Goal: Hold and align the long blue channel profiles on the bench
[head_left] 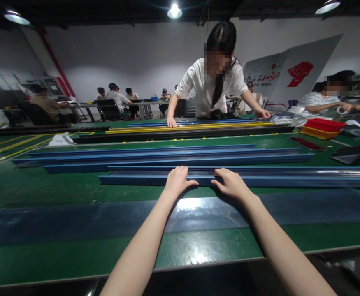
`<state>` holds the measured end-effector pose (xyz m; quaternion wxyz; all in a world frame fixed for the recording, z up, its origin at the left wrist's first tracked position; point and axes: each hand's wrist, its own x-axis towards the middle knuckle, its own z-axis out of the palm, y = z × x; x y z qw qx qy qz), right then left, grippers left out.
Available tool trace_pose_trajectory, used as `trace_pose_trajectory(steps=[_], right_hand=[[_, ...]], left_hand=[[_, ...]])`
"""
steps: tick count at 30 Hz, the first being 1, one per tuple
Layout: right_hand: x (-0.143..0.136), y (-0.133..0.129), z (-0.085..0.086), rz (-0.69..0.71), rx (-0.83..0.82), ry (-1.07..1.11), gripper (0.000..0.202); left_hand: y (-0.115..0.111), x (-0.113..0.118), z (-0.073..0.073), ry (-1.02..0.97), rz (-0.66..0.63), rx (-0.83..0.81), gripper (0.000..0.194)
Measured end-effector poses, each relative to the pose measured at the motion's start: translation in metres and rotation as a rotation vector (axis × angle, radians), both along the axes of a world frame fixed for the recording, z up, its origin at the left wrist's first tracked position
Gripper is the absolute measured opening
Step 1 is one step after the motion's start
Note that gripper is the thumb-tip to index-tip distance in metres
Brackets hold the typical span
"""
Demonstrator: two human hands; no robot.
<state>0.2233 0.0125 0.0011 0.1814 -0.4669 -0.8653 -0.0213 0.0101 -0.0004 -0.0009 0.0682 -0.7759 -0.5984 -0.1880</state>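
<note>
A long blue channel-shaped profile lies across the green table. My left hand grips it left of centre, fingers over the far side and thumb along the near wall. To the right, my right hand holds the same profile, its fingers curled over the top and its thumb at the near wall. A gap separates the two hands. Nearer to me, a wide strip of clear film lies flat beneath my forearms.
Beyond are more blue profiles and a black and yellow profile, where a person leans with both hands. A red tray and a dark phone-like slab lie at right. Other people sit behind.
</note>
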Motion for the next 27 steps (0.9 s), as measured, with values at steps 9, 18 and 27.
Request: trace_pose_trajectory(steps=[9,18,27], right_hand=[[0.0001,0.0004,-0.0002,0.007,0.004,-0.010,0.015],[0.0004,0.0009,-0.0009,0.010,-0.003,-0.002,0.014],[0.0011,0.0010,0.0000,0.019,-0.005,0.004,0.015]], left_hand=[[0.0006,0.0004,0.0008,0.028,0.008,-0.027,0.043],[-0.0017,0.0010,0.0040,0.009,0.023,-0.073,0.043],[-0.0030,0.0025,0.0040,0.004,0.031,-0.078,0.043]])
